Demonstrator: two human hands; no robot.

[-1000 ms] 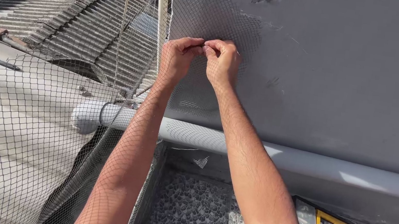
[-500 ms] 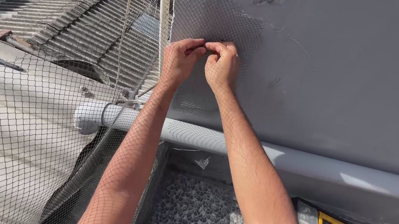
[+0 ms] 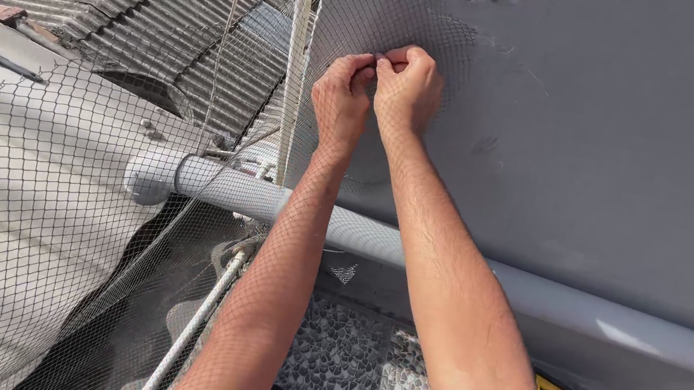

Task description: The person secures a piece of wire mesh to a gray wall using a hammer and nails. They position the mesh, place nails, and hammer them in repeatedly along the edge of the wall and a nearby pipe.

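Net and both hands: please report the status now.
Left hand and right hand together, pinching net against grey wall. Pipe runs below forearms. Nothing blocking.

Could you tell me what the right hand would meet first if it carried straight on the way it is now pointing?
Most likely the grey wall: the right hand already pinches the netting lying against it, though the depth is unclear.

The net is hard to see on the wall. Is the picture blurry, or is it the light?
In the head view nothing looks blurry: the hands, left hand and right hand, look sharp. Bright sun washes the net pale at left; against the shaded grey wall its thin threads fade.
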